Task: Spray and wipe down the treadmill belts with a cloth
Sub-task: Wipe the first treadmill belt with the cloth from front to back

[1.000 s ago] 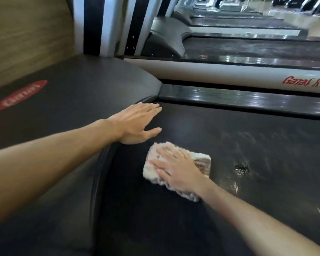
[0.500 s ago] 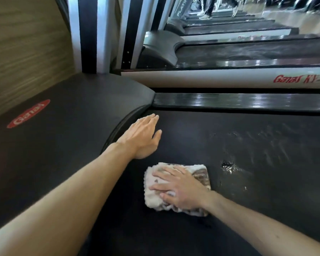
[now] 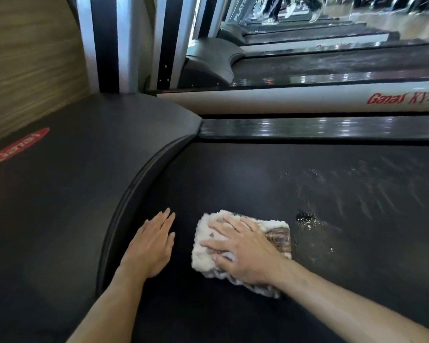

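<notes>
A folded fluffy white cloth [image 3: 276, 227] with a brownish patch lies on the black treadmill belt [image 3: 245, 179]. My right hand [image 3: 243, 251] presses flat on it with spread, straight fingers. My left hand [image 3: 152, 243] rests flat on the belt just left of the cloth, fingers straight, close to the curved edge of the motor cover [image 3: 84, 169]. Wet spray marks [image 3: 306, 219] glisten on the belt right of the cloth. No spray bottle is in view.
A glossy side rail [image 3: 320, 127] borders the belt's far side. Beyond it stand several more treadmills [image 3: 332, 65] in a row, with people's legs at the top. Upright posts [image 3: 107, 43] and a wood-panel wall [image 3: 27, 58] rise at the left.
Both hands and the cloth have slid back toward me along the belt, away from the far rail. My left hand came off the motor cover's edge onto the belt.
</notes>
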A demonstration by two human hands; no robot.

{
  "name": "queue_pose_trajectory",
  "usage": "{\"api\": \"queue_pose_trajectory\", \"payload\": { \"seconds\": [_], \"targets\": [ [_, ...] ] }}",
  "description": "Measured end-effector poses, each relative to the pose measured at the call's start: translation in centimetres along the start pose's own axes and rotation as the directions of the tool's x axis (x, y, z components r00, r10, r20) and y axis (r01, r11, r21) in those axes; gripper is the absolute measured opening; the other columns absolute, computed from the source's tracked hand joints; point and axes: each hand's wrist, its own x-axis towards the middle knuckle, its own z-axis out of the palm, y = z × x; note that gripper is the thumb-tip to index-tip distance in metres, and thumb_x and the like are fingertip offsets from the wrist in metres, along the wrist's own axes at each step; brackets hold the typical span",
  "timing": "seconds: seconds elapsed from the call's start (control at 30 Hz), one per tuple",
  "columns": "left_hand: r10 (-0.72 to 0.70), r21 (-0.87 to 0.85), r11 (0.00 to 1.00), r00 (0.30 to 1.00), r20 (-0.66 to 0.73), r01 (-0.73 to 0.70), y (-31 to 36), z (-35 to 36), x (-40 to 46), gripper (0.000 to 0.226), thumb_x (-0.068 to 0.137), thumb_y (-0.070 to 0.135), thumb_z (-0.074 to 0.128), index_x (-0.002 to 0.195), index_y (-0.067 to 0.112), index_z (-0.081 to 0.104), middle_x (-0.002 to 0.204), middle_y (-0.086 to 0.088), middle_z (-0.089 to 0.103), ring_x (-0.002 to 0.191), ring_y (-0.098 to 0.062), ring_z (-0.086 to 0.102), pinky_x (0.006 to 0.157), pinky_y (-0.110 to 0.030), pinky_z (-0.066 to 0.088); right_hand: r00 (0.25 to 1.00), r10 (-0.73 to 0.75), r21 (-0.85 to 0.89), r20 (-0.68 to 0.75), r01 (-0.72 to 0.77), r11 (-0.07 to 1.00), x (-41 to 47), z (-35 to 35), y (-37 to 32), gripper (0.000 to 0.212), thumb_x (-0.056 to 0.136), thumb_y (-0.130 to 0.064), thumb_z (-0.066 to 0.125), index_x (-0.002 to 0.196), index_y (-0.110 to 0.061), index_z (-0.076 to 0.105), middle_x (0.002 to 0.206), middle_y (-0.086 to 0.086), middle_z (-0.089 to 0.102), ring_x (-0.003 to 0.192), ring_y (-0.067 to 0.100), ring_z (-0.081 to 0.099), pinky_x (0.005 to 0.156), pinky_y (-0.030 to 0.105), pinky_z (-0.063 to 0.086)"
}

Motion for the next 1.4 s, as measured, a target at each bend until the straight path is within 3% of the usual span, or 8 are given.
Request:
{"api": "queue_pose_trajectory", "payload": {
  "seconds": [0.2, 0.33, 0.43, 0.63, 0.83, 1.0, 1.23, 1.4],
  "targets": [
    [0.013, -0.118, 0.993, 0.992, -0.128, -0.029, -1.5, 2.8, 0.4, 0.059, 0.108, 0.033, 0.024, 0.162, 0.029, 0.002, 0.168, 0.016, -0.007, 0.152, 0.0, -0.011, 0.127, -0.034, -0.004, 0.97, -0.242, 0.058, 0.037, 0.24, 0.969, -4.3, 2.0, -3.3, 0.045, 0.101, -0.055, 0.038, 0.144, -0.051, 0.05, 0.166, -0.015, 0.028, 0.158, 0.016, 0.008, 0.126, 0.045, -0.007],
    [0.001, -0.137, 0.99, 0.987, -0.163, -0.024, -1.7, 3.2, 0.5, 0.058, 0.107, 0.035, 0.025, 0.162, 0.033, 0.005, 0.168, 0.018, -0.004, 0.152, 0.003, -0.01, 0.127, -0.032, -0.002, 0.998, -0.062, 0.038, -0.023, 0.062, 0.997, -4.1, 0.8, 1.0, 0.045, 0.098, -0.057, 0.039, 0.141, -0.055, 0.053, 0.165, -0.018, 0.031, 0.157, 0.015, 0.014, 0.126, 0.052, 0.01],
    [-0.008, -0.142, 0.99, 0.984, -0.176, -0.017, -1.7, 3.3, 0.7, 0.058, 0.107, 0.035, 0.026, 0.162, 0.034, 0.007, 0.168, 0.018, -0.003, 0.152, 0.003, -0.009, 0.127, -0.031, -0.002, 1.0, 0.004, 0.001, -0.001, -0.004, 1.0, -2.3, 0.6, -0.2, 0.046, 0.102, -0.058, 0.033, 0.146, -0.055, 0.045, 0.169, -0.016, 0.02, 0.158, 0.019, 0.004, 0.126, 0.054, 0.002],
    [-0.002, -0.138, 0.99, 0.98, -0.198, -0.026, -2.0, 3.5, 0.8, 0.057, 0.105, 0.039, 0.02, 0.162, 0.034, 0.01, 0.168, 0.019, -0.001, 0.152, 0.003, -0.007, 0.126, -0.03, -0.001, 0.966, -0.258, 0.015, -0.013, 0.258, 0.966, -6.9, 2.3, -2.5, 0.04, 0.097, -0.053, 0.048, 0.136, -0.055, 0.057, 0.162, -0.019, 0.036, 0.156, 0.014, 0.015, 0.127, 0.048, 0.01],
    [-0.007, -0.123, 0.992, 0.98, -0.199, -0.018, -1.8, 3.8, 0.9, 0.058, 0.107, 0.034, 0.027, 0.162, 0.033, 0.01, 0.168, 0.017, 0.0, 0.153, 0.001, -0.005, 0.127, -0.032, 0.001, 0.999, -0.026, 0.007, 0.021, 0.026, 1.0, -4.4, 0.9, -1.3, 0.047, 0.1, -0.057, 0.028, 0.142, -0.054, 0.049, 0.167, -0.014, 0.025, 0.157, 0.021, 0.011, 0.125, 0.057, 0.006],
    [-0.004, -0.132, 0.991, 0.976, -0.216, -0.025, -2.1, 3.8, 1.0, 0.057, 0.107, 0.032, 0.029, 0.162, 0.03, 0.014, 0.168, 0.015, 0.004, 0.154, -0.001, -0.001, 0.127, -0.034, 0.005, 0.971, -0.241, -0.044, -0.002, 0.241, 0.97, -8.5, 2.9, -3.7, 0.037, 0.101, -0.055, 0.044, 0.137, -0.056, 0.056, 0.162, -0.019, 0.033, 0.156, 0.016, 0.015, 0.125, 0.054, 0.015],
    [-0.008, -0.129, 0.991, 0.976, -0.216, -0.02, -1.9, 3.8, 0.9, 0.058, 0.107, 0.034, 0.027, 0.162, 0.033, 0.01, 0.168, 0.018, 0.0, 0.153, 0.002, -0.005, 0.127, -0.033, 0.003, 1.0, -0.028, -0.02, 0.004, 0.028, 0.999, -5.9, 1.4, -1.8, 0.043, 0.103, -0.056, 0.031, 0.144, -0.053, 0.046, 0.167, -0.011, 0.028, 0.157, 0.024, 0.017, 0.124, 0.062, 0.011],
    [-0.011, -0.147, 0.989, 0.975, -0.223, -0.022, -2.0, 3.7, 0.8, 0.057, 0.107, 0.035, 0.026, 0.162, 0.034, 0.01, 0.167, 0.02, -0.001, 0.152, 0.004, -0.008, 0.127, -0.032, 0.002, 0.966, -0.258, -0.366, -0.03, 0.229, 0.902, -9.6, 4.1, -2.7, 0.045, 0.103, -0.059, 0.033, 0.148, -0.058, 0.038, 0.161, -0.019, 0.034, 0.149, 0.017, 0.036, 0.122, 0.048, 0.031]
  ]
}}
